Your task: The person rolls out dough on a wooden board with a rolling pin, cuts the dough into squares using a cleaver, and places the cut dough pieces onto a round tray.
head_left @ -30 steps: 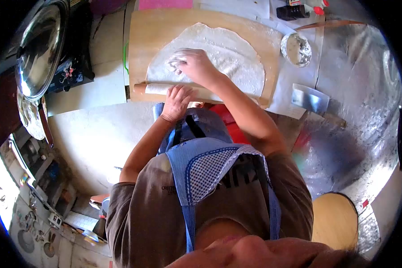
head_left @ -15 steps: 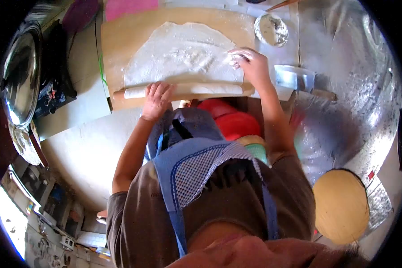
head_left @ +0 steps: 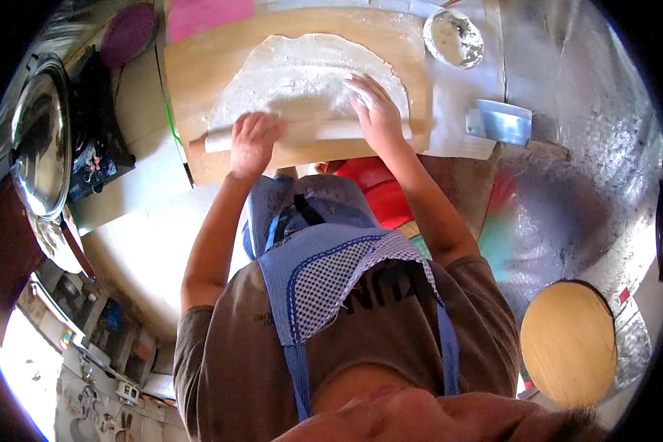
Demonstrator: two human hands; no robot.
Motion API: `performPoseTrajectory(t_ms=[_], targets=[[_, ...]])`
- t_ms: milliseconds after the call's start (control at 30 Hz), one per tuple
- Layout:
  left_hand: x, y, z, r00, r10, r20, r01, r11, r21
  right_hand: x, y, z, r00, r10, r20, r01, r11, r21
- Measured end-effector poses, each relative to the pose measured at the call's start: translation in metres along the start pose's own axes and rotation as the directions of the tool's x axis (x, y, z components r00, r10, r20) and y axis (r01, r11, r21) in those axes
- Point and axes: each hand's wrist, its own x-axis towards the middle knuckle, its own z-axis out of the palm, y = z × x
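A person's left hand [head_left: 252, 141] rested with bent fingers on a dough-wrapped rolling pin [head_left: 197, 145] along the near side of a tan board [head_left: 186, 81], though blur obscured whether it gripped. The right hand [head_left: 373, 110], fingers outstretched, extended across the pin over a floured dough sheet [head_left: 302, 62]; a white bowl [head_left: 429, 44] stood just beside the board.

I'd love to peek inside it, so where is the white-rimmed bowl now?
In the head view, the white-rimmed bowl sits at the upper right, just past the right edge of the tan board bearing the dough sheet.
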Motion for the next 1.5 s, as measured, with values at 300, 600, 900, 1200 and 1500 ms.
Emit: performPoseTrajectory(t_ms=[300,600,900,1200,1500], targets=[[0.053,-0.033,0.007,0.978,-0.137,0.157,0.071,0.928,0.367,0.034,0.034,0.030,0.999,-0.034,0.000,0.027,0.803,-0.595],[0.032,-0.017,-0.007,0.933,-0.176,0.312,0.089,0.957,0.275,-0.003,0.013,0.023,0.995,-0.050,0.091,0.088,0.871,-0.482],[0.108,-0.100,0.004,0.986,-0.156,0.055,0.133,0.947,0.292,0.095,0.060,0.019,0.997,-0.023,-0.079,-0.024,0.836,-0.549],[0.034,-0.088,-0.016,0.979,-0.128,0.157,0.076,0.950,0.303,0.006,0.045,0.022,1.000,0.021,-0.021,-0.030,0.782,-0.623],[0.127,-0.108,-0.014,0.943,0.085,0.322,-0.213,0.897,0.388,0.109,0.033,0.027,0.966,0.045,-0.254,-0.141,0.917,-0.374]])
